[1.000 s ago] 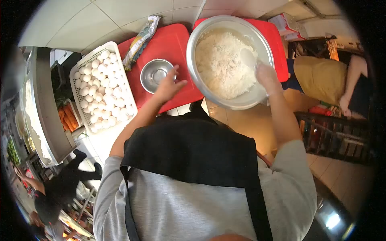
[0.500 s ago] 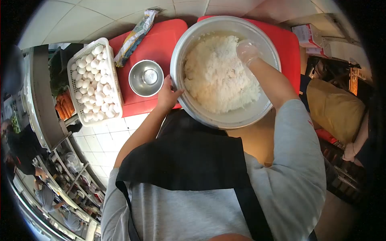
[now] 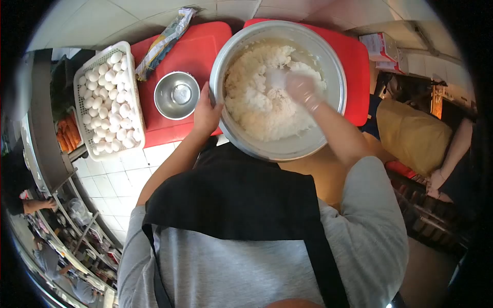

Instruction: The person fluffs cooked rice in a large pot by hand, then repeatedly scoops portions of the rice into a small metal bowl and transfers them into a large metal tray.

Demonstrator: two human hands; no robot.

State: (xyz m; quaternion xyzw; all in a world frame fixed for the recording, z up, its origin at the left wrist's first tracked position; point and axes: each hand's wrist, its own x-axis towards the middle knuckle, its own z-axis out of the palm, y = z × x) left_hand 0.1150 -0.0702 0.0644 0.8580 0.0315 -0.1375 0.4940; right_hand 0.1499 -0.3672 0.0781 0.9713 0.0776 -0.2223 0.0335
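A large metal basin (image 3: 336, 102) holds a clumpy white mass that looks like rice (image 3: 251, 97), with cloudy liquid showing along its far edge. My left hand (image 3: 208, 114) grips the basin's left side, thumb toward the rim. Inside the basin, my right hand (image 3: 302, 90), in a clear plastic glove, is pressed into the right part of the white mass. Motion smears its fingers. Just left of my left hand stands a small steel bowl (image 3: 177, 95) with nothing visible in it.
Red stools or stands (image 3: 208, 43) support the bowls. A white plastic basket (image 3: 139, 128) of eggs sits at the left, near carrots (image 3: 68, 133). A crumpled packet (image 3: 167, 41) lies behind the small bowl. Another person's hand (image 3: 436, 185) is at the right, beside a tan cloth (image 3: 413, 136).
My right hand has moved left and slightly down through the white mass, opening a hollow and baring liquid at the upper right. My left hand stays at the basin. The view has shifted slightly.
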